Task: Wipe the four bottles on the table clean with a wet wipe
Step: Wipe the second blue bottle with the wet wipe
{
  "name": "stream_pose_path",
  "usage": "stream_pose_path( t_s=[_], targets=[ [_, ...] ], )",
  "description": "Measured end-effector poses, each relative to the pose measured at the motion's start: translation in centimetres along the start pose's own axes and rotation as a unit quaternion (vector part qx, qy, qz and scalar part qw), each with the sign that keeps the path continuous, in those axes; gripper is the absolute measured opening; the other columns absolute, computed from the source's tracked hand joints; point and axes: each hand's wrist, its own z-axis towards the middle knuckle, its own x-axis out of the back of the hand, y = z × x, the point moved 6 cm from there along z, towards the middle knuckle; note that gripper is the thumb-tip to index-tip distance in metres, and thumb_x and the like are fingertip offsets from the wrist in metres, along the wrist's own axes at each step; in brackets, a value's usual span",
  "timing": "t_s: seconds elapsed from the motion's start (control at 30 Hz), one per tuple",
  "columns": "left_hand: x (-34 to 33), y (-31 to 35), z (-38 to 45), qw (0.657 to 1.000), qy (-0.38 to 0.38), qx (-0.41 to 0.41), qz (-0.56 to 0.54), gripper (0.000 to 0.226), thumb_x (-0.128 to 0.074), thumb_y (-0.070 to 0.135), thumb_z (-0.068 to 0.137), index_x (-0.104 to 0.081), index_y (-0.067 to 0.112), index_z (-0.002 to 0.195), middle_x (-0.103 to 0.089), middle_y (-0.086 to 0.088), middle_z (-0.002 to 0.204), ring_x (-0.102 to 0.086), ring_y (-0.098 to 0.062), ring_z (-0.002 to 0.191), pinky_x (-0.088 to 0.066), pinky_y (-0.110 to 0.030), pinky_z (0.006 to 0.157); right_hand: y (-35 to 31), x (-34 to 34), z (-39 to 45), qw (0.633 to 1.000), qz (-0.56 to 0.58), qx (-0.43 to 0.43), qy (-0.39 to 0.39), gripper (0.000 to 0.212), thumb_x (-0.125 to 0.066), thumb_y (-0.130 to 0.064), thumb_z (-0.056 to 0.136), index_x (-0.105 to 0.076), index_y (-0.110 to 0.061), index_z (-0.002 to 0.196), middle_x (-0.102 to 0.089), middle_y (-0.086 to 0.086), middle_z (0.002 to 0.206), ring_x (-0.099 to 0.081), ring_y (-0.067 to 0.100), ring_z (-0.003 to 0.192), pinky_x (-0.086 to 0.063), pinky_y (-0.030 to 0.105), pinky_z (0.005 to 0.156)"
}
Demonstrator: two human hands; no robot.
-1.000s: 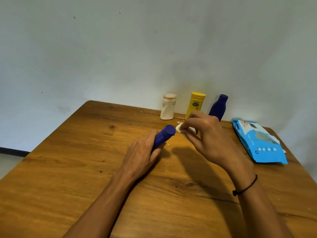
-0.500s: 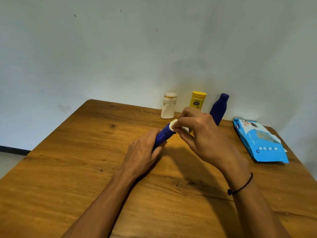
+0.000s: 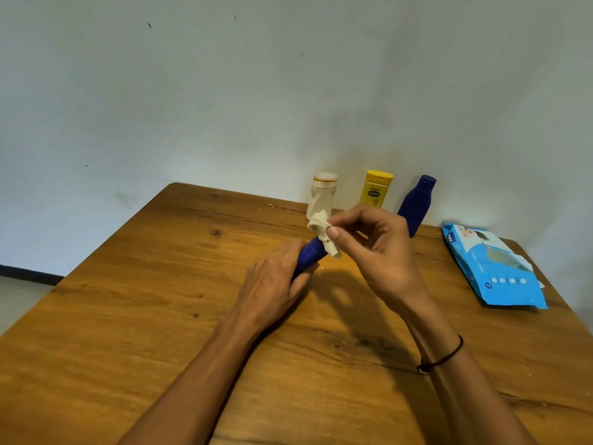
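Note:
My left hand (image 3: 272,284) grips a dark blue bottle (image 3: 309,254) by its lower body, tilted up and away over the wooden table (image 3: 128,316). My right hand (image 3: 378,252) pinches a crumpled white wet wipe (image 3: 322,232) between thumb and fingers and lays it over the bottle's cap end, which is hidden under the wipe. Three more bottles stand upright at the table's far edge by the wall: a white one (image 3: 322,195), a yellow one (image 3: 375,188) and another dark blue one (image 3: 416,203), partly behind my right hand.
A blue pack of wet wipes (image 3: 494,268) lies flat near the table's right edge. A plain pale wall rises right behind the bottles. The floor shows at the far left beyond the table's left edge.
My right hand moved the wipe left onto the held bottle's cap, then turned so the thumb faces me and the wipe now drapes over the cap. My left hand kept its grip.

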Motion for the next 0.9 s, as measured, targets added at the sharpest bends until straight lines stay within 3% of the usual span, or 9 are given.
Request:
stream_pose_path(
  t_s=[0.07,0.13,0.3,0.4,0.57,0.73,0.83,0.9],
  targets=[
    [0.0,-0.1,0.0,1.0,-0.002,0.005,0.001,0.025,-0.057,0.04,0.102,-0.047,0.028,0.122,-0.056,0.011,0.096,-0.053,-0.008,0.077,-0.039,-0.022,0.067,-0.2,0.0,-0.1,0.99,-0.134,0.04,-0.015,0.012,-0.074,-0.009,0.093,-0.075,-0.015,0.103,-0.072,-0.009,0.102,-0.067,0.007,0.102,-0.059,0.027,0.085],
    [0.0,-0.3,0.0,1.0,-0.003,0.013,-0.006,0.029,-0.056,0.042,0.102,-0.048,0.027,0.125,-0.058,0.009,0.098,-0.056,-0.01,0.079,-0.047,-0.026,0.07,-0.7,0.1,0.0,0.973,-0.214,0.084,-0.027,0.014,-0.074,-0.009,0.092,-0.074,-0.016,0.104,-0.071,-0.008,0.106,-0.065,0.008,0.103,-0.059,0.03,0.085],
    [-0.1,-0.4,0.0,1.0,-0.011,0.025,-0.013,0.031,-0.055,0.041,0.103,-0.05,0.024,0.128,-0.059,0.008,0.103,-0.058,-0.009,0.085,-0.044,-0.024,0.074,-1.6,0.7,0.0,0.952,-0.255,0.112,-0.124,0.016,-0.074,-0.01,0.092,-0.078,-0.019,0.105,-0.071,-0.008,0.109,-0.064,0.009,0.104,-0.059,0.033,0.083],
    [-0.3,-0.2,0.0,1.0,-0.017,0.022,-0.009,0.03,-0.058,0.037,0.103,-0.05,0.024,0.129,-0.058,0.008,0.104,-0.057,-0.008,0.086,-0.039,-0.02,0.072,-1.9,0.7,-0.2,0.941,-0.284,0.118,-0.138,0.017,-0.073,-0.009,0.093,-0.078,-0.019,0.106,-0.071,-0.005,0.11,-0.063,0.011,0.104,-0.059,0.036,0.083],
    [-0.2,-0.1,0.0,1.0,-0.014,0.018,-0.011,0.036,-0.06,0.032,0.102,-0.047,0.028,0.136,-0.06,0.009,0.108,-0.06,-0.01,0.091,-0.051,-0.029,0.081,-1.8,-0.1,-0.2,0.956,-0.246,0.127,-0.093,0.017,-0.073,-0.01,0.094,-0.078,-0.018,0.107,-0.072,-0.006,0.109,-0.064,0.008,0.104,-0.058,0.029,0.086],
    [-0.2,0.4,0.0,1.0,-0.004,-0.007,0.007,0.024,-0.061,0.034,0.103,-0.049,0.027,0.123,-0.055,0.012,0.096,-0.048,-0.003,0.072,-0.033,-0.016,0.065,-0.3,0.0,0.0,0.951,-0.291,0.101,-0.003,0.016,-0.074,-0.006,0.092,-0.076,-0.012,0.106,-0.071,0.0,0.108,-0.062,0.013,0.104,-0.054,0.027,0.088],
    [0.0,-0.3,-0.2,0.999,0.005,0.0,-0.041,0.021,-0.061,0.032,0.102,-0.05,0.028,0.12,-0.056,0.014,0.092,-0.05,-0.005,0.07,-0.036,-0.024,0.064,2.0,1.0,0.3,0.971,-0.23,0.036,0.047,0.015,-0.074,-0.008,0.093,-0.076,-0.017,0.104,-0.07,-0.006,0.105,-0.063,0.003,0.098,-0.052,0.015,0.083],
    [0.3,-0.9,-0.1,0.995,0.014,0.01,-0.096,0.02,-0.061,0.033,0.102,-0.052,0.029,0.12,-0.058,0.016,0.09,-0.056,-0.007,0.075,-0.04,-0.027,0.067,3.9,1.5,0.2,0.983,-0.169,-0.024,0.07,0.018,-0.075,-0.011,0.093,-0.075,-0.024,0.104,-0.071,-0.011,0.103,-0.063,-0.001,0.097,-0.054,0.017,0.08]
  ],
)
